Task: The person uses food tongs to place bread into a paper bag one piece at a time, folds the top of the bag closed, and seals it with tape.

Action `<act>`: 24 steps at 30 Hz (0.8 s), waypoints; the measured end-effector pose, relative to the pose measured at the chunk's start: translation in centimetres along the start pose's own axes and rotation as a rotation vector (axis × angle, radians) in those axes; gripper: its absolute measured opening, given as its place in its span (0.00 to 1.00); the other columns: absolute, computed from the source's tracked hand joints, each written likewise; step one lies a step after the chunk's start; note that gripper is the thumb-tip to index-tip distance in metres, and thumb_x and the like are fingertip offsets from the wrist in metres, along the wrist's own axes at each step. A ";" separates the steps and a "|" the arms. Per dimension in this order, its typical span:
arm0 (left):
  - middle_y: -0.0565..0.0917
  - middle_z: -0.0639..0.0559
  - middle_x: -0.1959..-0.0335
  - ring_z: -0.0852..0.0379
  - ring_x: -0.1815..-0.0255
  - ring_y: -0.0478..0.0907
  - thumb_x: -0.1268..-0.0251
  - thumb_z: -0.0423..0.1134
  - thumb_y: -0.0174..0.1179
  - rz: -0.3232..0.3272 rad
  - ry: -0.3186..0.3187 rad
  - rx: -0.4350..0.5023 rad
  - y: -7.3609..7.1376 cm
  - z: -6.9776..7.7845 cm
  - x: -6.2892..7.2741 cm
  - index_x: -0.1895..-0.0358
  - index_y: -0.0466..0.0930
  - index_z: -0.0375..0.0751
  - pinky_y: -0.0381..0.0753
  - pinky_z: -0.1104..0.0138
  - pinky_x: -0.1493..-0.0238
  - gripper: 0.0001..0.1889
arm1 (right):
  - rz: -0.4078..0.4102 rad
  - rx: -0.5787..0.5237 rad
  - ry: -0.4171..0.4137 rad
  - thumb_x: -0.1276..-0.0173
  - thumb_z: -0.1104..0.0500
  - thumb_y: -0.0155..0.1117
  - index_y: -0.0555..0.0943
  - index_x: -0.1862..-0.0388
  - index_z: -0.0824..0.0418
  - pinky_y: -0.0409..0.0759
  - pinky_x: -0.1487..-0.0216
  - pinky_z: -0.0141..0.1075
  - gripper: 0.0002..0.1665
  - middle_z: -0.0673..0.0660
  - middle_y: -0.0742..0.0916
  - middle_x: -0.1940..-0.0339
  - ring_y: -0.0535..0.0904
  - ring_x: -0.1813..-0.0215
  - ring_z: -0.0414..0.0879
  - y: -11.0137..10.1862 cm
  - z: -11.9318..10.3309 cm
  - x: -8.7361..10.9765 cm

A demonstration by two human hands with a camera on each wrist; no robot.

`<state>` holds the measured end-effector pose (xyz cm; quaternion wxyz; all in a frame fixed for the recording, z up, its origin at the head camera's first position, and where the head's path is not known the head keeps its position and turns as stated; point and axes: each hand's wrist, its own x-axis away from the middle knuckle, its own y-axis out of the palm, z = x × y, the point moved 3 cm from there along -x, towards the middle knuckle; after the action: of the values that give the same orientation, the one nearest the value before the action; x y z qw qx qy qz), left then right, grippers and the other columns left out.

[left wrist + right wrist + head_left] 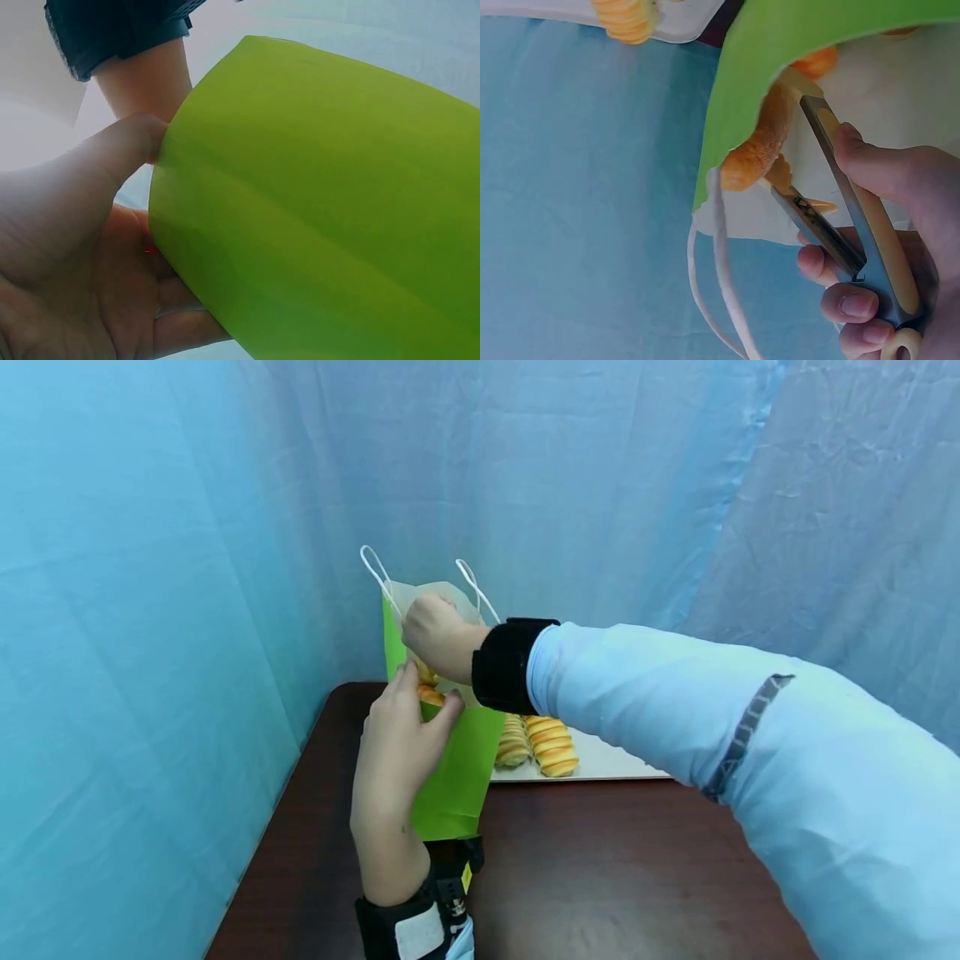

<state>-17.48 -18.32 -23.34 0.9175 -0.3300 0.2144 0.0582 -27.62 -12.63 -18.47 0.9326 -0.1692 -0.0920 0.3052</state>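
Observation:
A green paper bag (457, 768) with a white inside and white cord handles stands upright at the table's left. My left hand (393, 735) holds its near rim, the thumb and fingers around the edge in the left wrist view. Over the bag's mouth is my right hand (442, 627), gripping metal tongs (836, 154) with tan grips and tips. Between the tong tips, inside the opening, lies a golden bread roll (761, 142); whether the tips press on it I cannot tell. More bread (817, 63) shows deeper in the bag. The bag's bottom inside is hidden.
Right behind the bag, a white tray (611, 762) bears ridged bread rolls (551, 745), partly hidden by the right arm. Beneath lies a dark brown table (600, 868). Blue curtains (525, 477) hang close on the left and at the back.

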 end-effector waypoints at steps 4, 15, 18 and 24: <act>0.79 0.44 0.48 0.45 0.54 0.80 0.28 0.45 0.60 -0.011 -0.014 0.006 0.1 0.1 0.0 0.34 0.70 0.37 0.80 0.52 0.54 0.25 | -0.053 -0.051 0.012 0.25 0.63 0.44 0.74 0.65 0.55 0.47 0.84 0.33 0.12 0.47 0.57 0.82 0.44 0.84 0.40 -0.2 0.0 -0.2; 0.79 0.44 0.47 0.45 0.51 0.81 0.28 0.46 0.60 -0.017 -0.040 0.024 0.4 0.2 0.1 0.34 0.71 0.39 0.81 0.50 0.51 0.25 | -0.243 -0.346 0.063 0.21 0.45 0.49 0.72 0.70 0.53 0.53 0.85 0.32 0.19 0.47 0.63 0.80 0.49 0.84 0.40 0.3 0.9 -0.5; 0.79 0.44 0.48 0.45 0.52 0.80 0.28 0.45 0.59 -0.019 -0.040 0.023 0.4 0.1 0.1 0.33 0.70 0.38 0.81 0.51 0.52 0.25 | -0.301 -0.507 0.088 0.23 0.40 0.52 0.77 0.66 0.53 0.60 0.84 0.32 0.20 0.49 0.70 0.75 0.59 0.80 0.39 0.7 1.3 -0.7; 0.78 0.43 0.51 0.44 0.56 0.79 0.27 0.46 0.58 -0.027 -0.033 0.002 0.3 0.2 0.0 0.35 0.71 0.34 0.80 0.51 0.55 0.25 | -0.368 -0.707 0.147 0.22 0.42 0.50 0.79 0.63 0.52 0.70 0.76 0.34 0.19 0.50 0.74 0.69 0.69 0.70 0.41 1.2 1.6 -0.5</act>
<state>-17.53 -17.97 -23.39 0.9219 -0.3310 0.1947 0.0509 -29.11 -11.60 -17.46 0.8600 -0.4817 -0.1529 0.0699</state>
